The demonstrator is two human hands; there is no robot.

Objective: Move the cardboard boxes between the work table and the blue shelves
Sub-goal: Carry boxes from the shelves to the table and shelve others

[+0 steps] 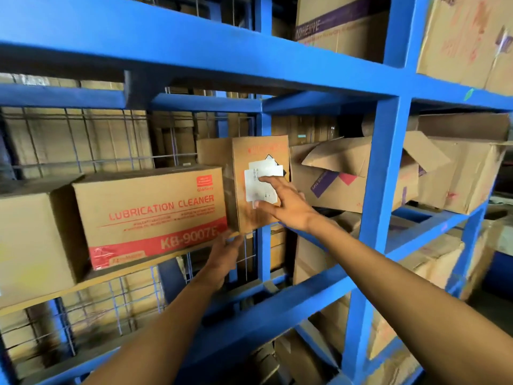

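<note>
A tall narrow cardboard box [251, 215] with white labels stands upright on the blue shelf [313, 79], at the right end of a wooden shelf board. My right hand [283, 201] lies flat on its front face over the labels, fingers spread. My left hand [224, 254] is under the box's bottom left corner, fingers curled against the edge. Directly left of it sits a larger cardboard box [150, 215] printed "LUBRICATION CLEANER" in red, touching or nearly touching the narrow box.
A plain carton [30, 240] sits at the far left of the same board. Open-flapped boxes [341, 173] fill the bay to the right behind a blue upright [388, 173]. More cartons are above and below. Wire mesh backs the shelf.
</note>
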